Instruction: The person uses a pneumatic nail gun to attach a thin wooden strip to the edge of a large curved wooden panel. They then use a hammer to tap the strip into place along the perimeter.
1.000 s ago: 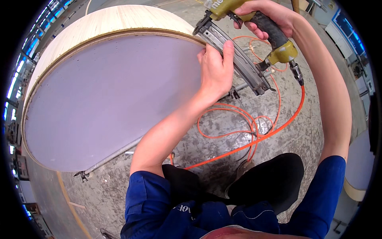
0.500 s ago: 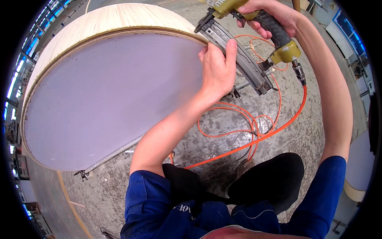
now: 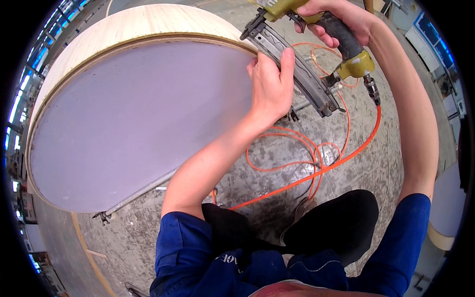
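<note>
My right hand (image 3: 341, 24) is wrapped round the black grip of a green pneumatic nail gun (image 3: 358, 64), a finger near its trigger. The gun's long metal magazine (image 3: 302, 67) slants down to the right, and its nose lies by the edge of a large curved wooden piece (image 3: 148, 20). That piece has a pale wood side and a flat grey oval face (image 3: 133, 123). At its right end my left hand (image 3: 272, 84) is closed over the rim, fingertips partly hidden, the thumb raised beside the magazine. An orange air hose (image 3: 366, 143) runs from the gun's handle.
Loops of thinner orange hose (image 3: 282, 168) lie on the stained concrete floor (image 3: 138, 242). A metal bar (image 3: 143, 190) with a clamp end (image 3: 102, 216) runs along the lower edge of the grey face. My bent knee (image 3: 336, 222) is close below the hose.
The nail gun's nose has shifted very slightly to the left. Both hands keep almost the same place and hold.
</note>
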